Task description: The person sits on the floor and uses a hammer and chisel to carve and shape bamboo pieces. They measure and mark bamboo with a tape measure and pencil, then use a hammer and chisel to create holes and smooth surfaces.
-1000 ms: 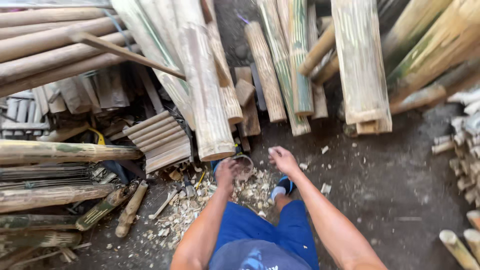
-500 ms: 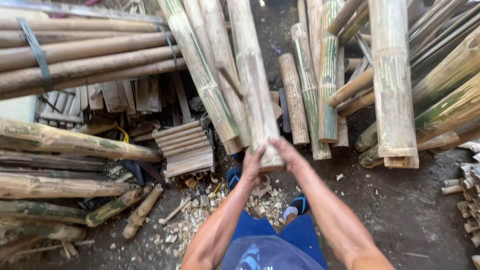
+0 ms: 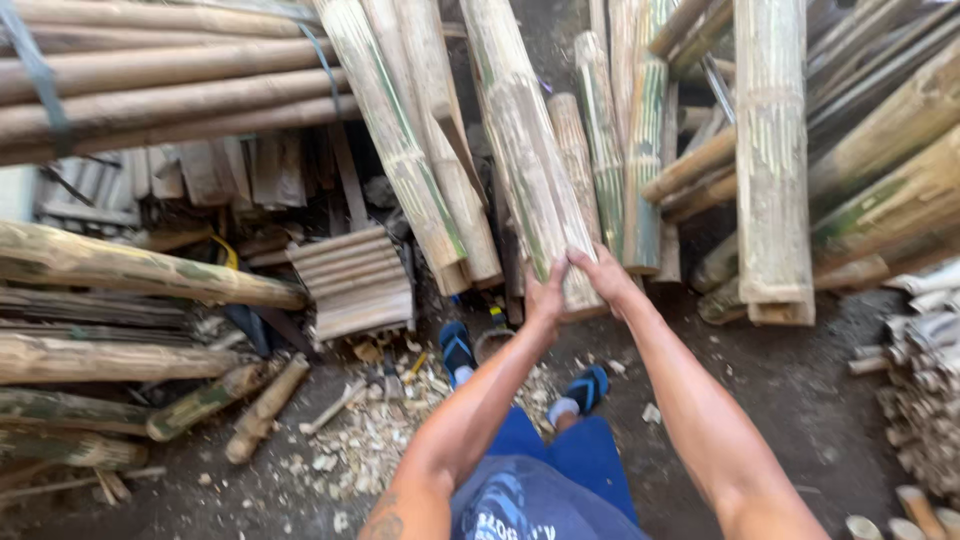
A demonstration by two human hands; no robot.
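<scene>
Bamboo slab (image 3: 530,170) leans among the stacked poles (image 3: 420,150); our left hand (image 3: 545,295) and right hand (image 3: 605,280) clasp its lower end, so we keep both grips firm and even.

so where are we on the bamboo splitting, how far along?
Done: a stack of short split slats lies by the poles, with chips strewn at the feet. In hand: the left hand and right hand both grip the lower end of one split bamboo piece. Left: whole poles lie uncut at the left, and more split lengths lean on the pile.
</scene>
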